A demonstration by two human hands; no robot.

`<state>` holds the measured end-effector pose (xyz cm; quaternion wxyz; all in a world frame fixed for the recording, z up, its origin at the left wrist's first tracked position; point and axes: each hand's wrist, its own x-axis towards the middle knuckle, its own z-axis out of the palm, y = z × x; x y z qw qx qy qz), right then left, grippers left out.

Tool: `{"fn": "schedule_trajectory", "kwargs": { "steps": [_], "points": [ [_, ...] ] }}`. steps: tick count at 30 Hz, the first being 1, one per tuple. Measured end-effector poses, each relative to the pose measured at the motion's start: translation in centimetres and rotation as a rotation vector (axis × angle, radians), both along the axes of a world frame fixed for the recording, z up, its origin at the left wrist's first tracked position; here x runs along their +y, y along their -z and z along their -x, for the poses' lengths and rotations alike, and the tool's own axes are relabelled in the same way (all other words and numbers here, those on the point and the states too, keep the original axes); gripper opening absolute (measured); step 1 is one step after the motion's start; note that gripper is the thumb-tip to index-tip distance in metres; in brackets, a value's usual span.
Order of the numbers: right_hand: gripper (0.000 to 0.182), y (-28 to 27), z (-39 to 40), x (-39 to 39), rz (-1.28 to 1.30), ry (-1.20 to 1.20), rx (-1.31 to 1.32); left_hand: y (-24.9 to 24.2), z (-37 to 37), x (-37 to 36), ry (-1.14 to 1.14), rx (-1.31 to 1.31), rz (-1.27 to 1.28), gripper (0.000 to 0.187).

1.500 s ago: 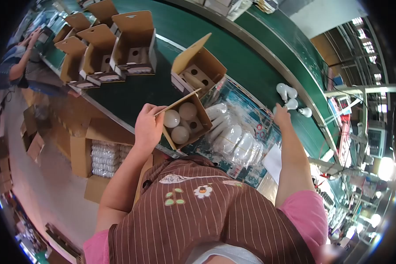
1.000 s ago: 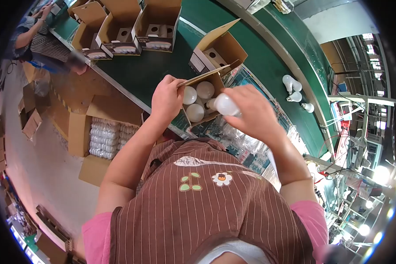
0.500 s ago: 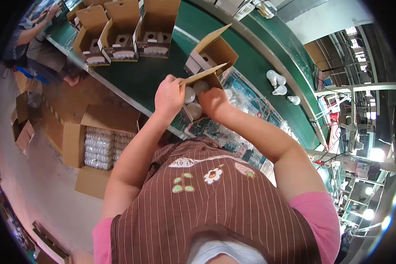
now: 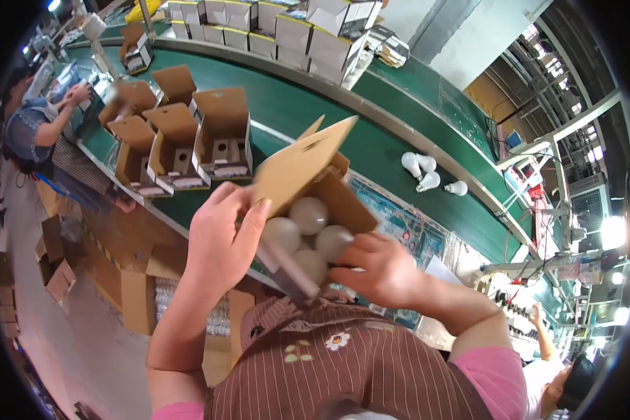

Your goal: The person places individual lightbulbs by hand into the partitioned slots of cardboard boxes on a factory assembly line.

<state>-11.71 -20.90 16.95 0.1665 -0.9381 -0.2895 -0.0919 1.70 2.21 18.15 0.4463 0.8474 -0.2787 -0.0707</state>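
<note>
An open cardboard box [image 4: 353,203] is tilted in front of my chest, with its brown lid flap [image 4: 304,164] standing up. Several white light bulbs [image 4: 308,215] sit inside it, round ends facing up. My left hand [image 4: 224,234] grips the box's left side, thumb against the flap. At the opposite side is my right hand [image 4: 379,269], slightly blurred, its fingers curled at the box edge beside a bulb. Its fingertips are partly hidden, but they appear closed on the box. Another open box behind is mostly covered by the flap.
Open boxes with inserts [image 4: 220,143] stand left on the green bench [image 4: 273,115]. Loose bulbs [image 4: 427,180] lie to the right. Closed boxes [image 4: 311,38] are stacked at the back. A carton of bulbs [image 4: 138,301] sits on the floor. Co-workers [image 4: 38,129] are left and lower right.
The box has come closer to me and tilted. My right hand has moved from inside the box to its right edge. The view has shifted, showing more of the bench back.
</note>
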Motion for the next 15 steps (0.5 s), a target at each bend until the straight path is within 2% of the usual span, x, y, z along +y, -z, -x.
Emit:
{"fn": "schedule_trajectory", "kwargs": {
  "steps": [1, 2, 4, 6, 8, 10, 12, 14, 15],
  "points": [
    [0.019, -1.9, -0.2, -2.0, -0.035, 0.017, 0.03, -1.2, -0.5, -1.1, 0.009, -0.007, 0.209, 0.031],
    [0.018, -3.6, -0.4, -3.5, -0.038, 0.062, -0.002, 0.0, -2.0, -1.8, 0.043, -0.091, 0.377, 0.038],
    [0.013, -5.7, -1.2, -6.7, 0.0, 0.162, -0.055, 1.7, -4.5, -4.3, -0.059, -0.172, 0.37, 0.05],
    [0.011, -5.3, -2.6, -10.2, 0.105, 0.288, -0.069, 6.7, -7.0, -7.3, -0.13, -0.116, 0.17, 0.065],
    [0.008, -2.6, -5.3, -13.8, 0.197, 0.37, -0.137, 12.8, -8.5, -10.5, -0.188, -0.067, 0.013, 0.075],
    [0.009, 1.8, -9.0, -17.2, 0.278, 0.468, -0.132, 15.6, -8.4, -13.2, -0.237, 0.2, 0.104, 0.059],
    [0.007, 6.7, -13.0, -19.1, 0.286, 0.523, -0.144, 18.5, -9.5, -13.3, -0.184, 0.287, 0.15, 0.038],
    [0.006, 12.0, -17.2, -19.6, 0.273, 0.547, -0.183, 19.2, -9.7, -12.9, -0.233, 0.194, 0.179, 0.026],
    [0.006, 14.6, -19.2, -19.5, 0.212, 0.564, -0.215, 18.9, -9.6, -12.7, -0.214, 0.164, 0.188, 0.026]
  ]
}}
